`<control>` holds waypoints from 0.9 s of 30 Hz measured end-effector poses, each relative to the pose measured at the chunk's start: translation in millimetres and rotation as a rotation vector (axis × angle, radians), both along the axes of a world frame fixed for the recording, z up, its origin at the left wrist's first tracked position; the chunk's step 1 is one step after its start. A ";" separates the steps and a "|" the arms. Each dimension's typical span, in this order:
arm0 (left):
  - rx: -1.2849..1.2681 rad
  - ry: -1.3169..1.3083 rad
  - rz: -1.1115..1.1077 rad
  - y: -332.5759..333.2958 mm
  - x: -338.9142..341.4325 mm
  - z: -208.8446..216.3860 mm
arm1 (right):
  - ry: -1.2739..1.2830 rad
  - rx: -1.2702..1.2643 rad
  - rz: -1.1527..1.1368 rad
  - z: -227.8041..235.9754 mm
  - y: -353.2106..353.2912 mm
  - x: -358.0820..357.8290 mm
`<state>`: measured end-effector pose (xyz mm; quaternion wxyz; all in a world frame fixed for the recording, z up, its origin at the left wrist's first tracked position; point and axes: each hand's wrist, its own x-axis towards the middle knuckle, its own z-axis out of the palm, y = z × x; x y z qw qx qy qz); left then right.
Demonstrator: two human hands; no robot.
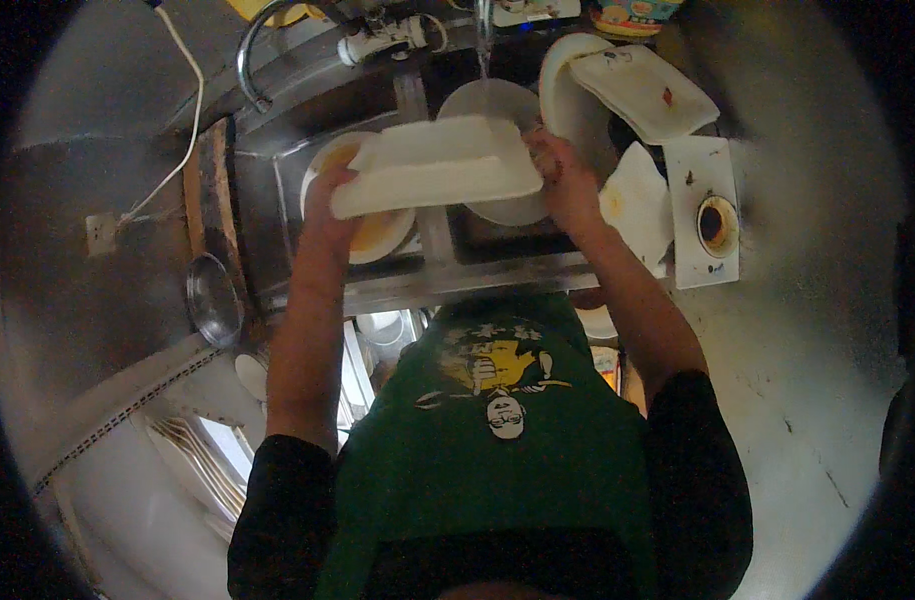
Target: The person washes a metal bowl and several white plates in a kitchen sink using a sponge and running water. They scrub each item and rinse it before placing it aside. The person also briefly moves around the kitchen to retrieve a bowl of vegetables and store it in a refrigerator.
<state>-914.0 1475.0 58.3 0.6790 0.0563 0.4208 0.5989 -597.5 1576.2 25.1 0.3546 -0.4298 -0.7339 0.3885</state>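
A white rectangular plate (pixel 442 165) is held level above the double sink, one end in each hand. My left hand (pixel 327 205) grips its left end, the thumb over the rim. At the opposite end my right hand (pixel 565 180) is closed round the corner. Below, a whitish round bowl (pixel 489 97) sits in the right basin under running water from the tap (pixel 484 30). Partly covered by the plate, another round bowl (pixel 379 238) with orange-brown liquid stands in the left basin.
To the right lie a stacked white dish (pixel 667 118) with a red scrap, a wavy-edged white plate (pixel 635 200) and a rectangular dish (pixel 699 170) with a stained round hollow. A curved tap (pixel 245 65) rises at the far left. A metal bowl (pixel 214 300) stands left of the sink.
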 end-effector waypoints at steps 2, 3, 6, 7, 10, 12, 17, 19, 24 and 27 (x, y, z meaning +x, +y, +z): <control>0.040 0.051 0.060 -3.6 6.2 -5.0 | 0.017 -0.216 -0.070 9.0 11.9 -2.6; 0.066 0.185 0.121 -9.5 0.8 -22.4 | 0.024 -0.322 -0.100 13.8 17.1 -5.0; 0.021 0.124 0.215 4.9 21.1 -22.4 | 0.054 -0.234 -0.030 14.4 26.7 -2.4; -0.063 0.101 0.152 11.2 43.9 10.3 | 0.050 -0.218 0.032 18.8 24.8 -5.5; -0.077 0.186 0.207 12.9 53.9 -7.3 | 0.084 -0.129 0.281 39.1 6.4 -47.1; 0.078 0.882 -0.017 2.5 56.3 -43.8 | 0.096 0.106 0.379 46.8 -5.0 -85.7; 0.104 0.822 0.048 8.1 98.7 -22.8 | -0.048 0.531 0.144 37.0 16.3 -155.7; -0.035 0.351 0.170 -2.1 96.9 -5.9 | -0.026 0.346 0.154 47.9 40.0 -159.0; -0.072 0.318 0.198 -10.2 87.0 6.2 | 0.096 -0.202 0.097 -16.6 107.0 -130.8; -0.078 0.320 0.332 -12.3 90.2 15.0 | 0.093 -0.301 0.013 5.2 64.6 -109.9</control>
